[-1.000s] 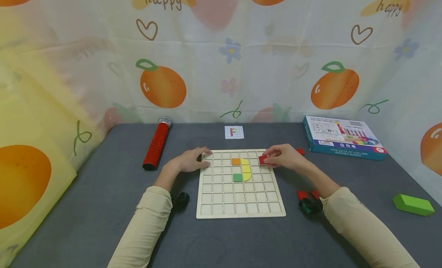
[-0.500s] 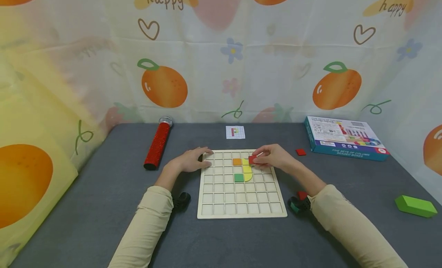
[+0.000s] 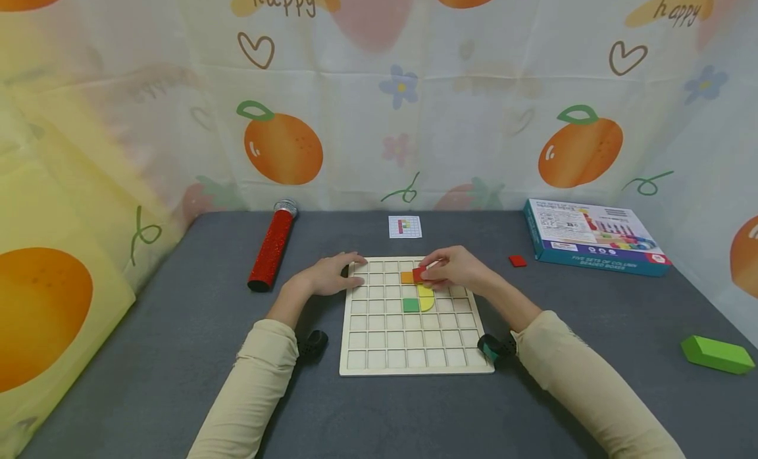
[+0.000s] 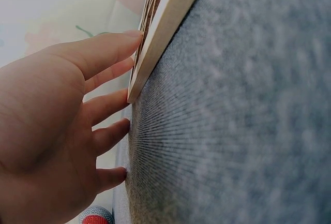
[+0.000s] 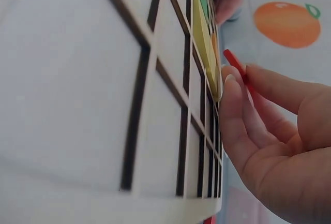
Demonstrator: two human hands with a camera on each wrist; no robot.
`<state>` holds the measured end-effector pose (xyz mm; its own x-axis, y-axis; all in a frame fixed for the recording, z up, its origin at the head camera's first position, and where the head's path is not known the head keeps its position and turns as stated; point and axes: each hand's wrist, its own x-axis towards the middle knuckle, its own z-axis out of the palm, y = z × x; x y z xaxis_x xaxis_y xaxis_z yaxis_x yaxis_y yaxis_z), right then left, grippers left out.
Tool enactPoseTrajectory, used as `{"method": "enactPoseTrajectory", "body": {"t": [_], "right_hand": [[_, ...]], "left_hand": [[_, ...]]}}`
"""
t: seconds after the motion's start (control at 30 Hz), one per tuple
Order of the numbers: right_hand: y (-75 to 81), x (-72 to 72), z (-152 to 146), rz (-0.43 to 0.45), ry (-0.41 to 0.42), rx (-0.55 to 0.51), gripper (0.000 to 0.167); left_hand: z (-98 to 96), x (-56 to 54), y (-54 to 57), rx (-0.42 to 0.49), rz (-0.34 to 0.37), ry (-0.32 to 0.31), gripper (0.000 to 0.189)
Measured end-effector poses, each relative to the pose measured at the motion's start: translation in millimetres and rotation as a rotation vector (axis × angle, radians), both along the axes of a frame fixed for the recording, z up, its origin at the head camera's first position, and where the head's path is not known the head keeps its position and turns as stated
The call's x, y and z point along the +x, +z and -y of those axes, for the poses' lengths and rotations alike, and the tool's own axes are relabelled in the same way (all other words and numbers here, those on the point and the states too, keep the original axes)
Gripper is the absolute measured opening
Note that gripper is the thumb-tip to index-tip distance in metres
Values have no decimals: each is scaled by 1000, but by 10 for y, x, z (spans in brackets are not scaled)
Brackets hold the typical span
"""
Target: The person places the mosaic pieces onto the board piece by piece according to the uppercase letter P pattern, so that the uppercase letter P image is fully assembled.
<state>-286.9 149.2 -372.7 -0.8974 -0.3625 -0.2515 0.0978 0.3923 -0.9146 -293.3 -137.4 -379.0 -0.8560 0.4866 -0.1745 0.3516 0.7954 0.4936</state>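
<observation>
A wooden grid board [image 3: 387,375] lies on the dark table. My right hand [image 3: 459,269] pinches a red square tile [image 3: 418,275] between thumb and fingers, over the board's upper part. In the right wrist view the red tile [image 5: 235,63] is tilted and above the grid. An orange tile [image 3: 406,277], yellow pieces [image 3: 426,302] and a green tile [image 3: 410,305] sit in the cells; part of the yellow is hidden. At the upper left edge, my left hand [image 3: 324,275] touches the frame, thumb and fingers extended [image 4: 106,53].
Behind the board lies a small card [image 3: 405,227] with a grid pattern. A red microphone [image 3: 274,248] is at left. At right are a boxed set [image 3: 595,239], a loose red tile [image 3: 518,261] and a green block [image 3: 718,354].
My right hand has carried the red tile leftward over the board, from near its right edge to above the yellow pieces beside the orange tile. My left hand has stayed in place.
</observation>
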Motion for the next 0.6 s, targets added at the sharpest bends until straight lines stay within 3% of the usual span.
{"method": "enactPoseTrajectory", "body": {"t": [0.6], "right_hand": [[83, -59, 365, 105, -59, 18, 29]], "left_hand": [[4, -7, 1, -13, 5, -5, 48]]}}
